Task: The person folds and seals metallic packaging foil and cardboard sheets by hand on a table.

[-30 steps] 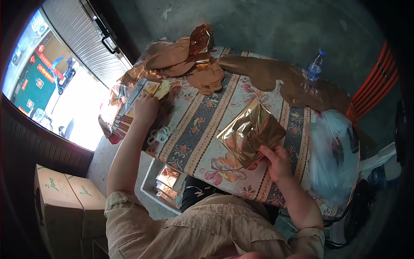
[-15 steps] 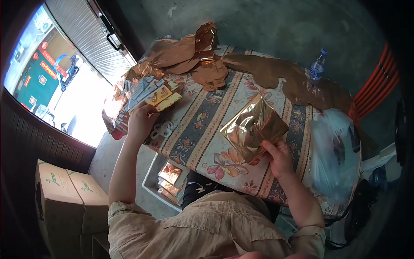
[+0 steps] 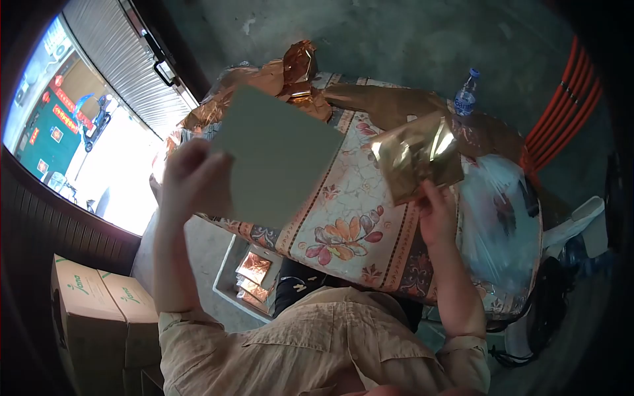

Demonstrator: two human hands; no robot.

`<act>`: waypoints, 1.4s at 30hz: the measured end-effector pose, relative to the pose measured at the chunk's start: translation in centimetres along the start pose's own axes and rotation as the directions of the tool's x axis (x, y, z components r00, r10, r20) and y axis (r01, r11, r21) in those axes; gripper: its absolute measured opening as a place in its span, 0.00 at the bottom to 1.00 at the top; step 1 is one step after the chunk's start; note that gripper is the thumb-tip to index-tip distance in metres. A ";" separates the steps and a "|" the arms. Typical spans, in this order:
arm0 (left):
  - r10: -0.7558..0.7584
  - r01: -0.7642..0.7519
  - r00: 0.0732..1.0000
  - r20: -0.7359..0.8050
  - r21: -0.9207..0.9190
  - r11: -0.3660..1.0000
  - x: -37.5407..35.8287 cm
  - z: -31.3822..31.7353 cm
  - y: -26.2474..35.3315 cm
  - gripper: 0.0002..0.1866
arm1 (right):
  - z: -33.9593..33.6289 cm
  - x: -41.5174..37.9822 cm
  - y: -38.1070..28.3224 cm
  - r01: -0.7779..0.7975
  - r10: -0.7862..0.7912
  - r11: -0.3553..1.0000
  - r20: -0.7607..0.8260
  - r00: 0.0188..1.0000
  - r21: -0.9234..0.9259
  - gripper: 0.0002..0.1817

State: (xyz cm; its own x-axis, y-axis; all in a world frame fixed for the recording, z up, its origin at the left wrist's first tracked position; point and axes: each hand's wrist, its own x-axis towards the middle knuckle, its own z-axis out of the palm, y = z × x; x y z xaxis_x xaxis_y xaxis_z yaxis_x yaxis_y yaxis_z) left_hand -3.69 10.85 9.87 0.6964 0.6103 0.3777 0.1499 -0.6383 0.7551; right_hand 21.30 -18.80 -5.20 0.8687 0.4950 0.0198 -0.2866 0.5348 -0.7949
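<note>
Raised above the left side of the table, my left hand (image 3: 191, 178) is closed on the left edge of a flat grey square of cardboard (image 3: 281, 158). The hand is slightly blurred. My right hand (image 3: 436, 214) pinches the lower edge of a shiny gold foil square (image 3: 416, 155), thumb on top, above the right part of the table. The foil's surface is creased and reflects light. Whatever lies on the table behind the cardboard is mostly hidden.
A floral cloth covers the table (image 3: 350, 228). Crumpled copper foil (image 3: 300, 63), a water bottle (image 3: 465, 96) and a plastic bag (image 3: 495, 224) lie along its far and right sides. A bin (image 3: 228, 284) with foil squares stands below; cartons (image 3: 99, 297) are at left.
My left hand has lifted the grey cardboard square up from the stack at the table's left. My right hand has moved the gold foil slightly up and to the right.
</note>
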 end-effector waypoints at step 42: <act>0.136 -0.182 0.983 0.121 0.678 0.713 5.6 5.6 -13.2 0.11 | -1.0 0.0 1.1 -0.023 0.026 0.996 0.036 0.999 -0.083 0.03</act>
State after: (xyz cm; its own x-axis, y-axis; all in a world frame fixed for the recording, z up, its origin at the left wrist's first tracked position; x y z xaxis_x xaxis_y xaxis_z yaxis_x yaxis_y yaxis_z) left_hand 2.16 20.04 -0.97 0.7901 0.4562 0.4093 0.4554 -0.8839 0.1061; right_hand 21.44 -18.91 -6.70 0.8459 0.5330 0.0204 -0.2725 0.4646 -0.8426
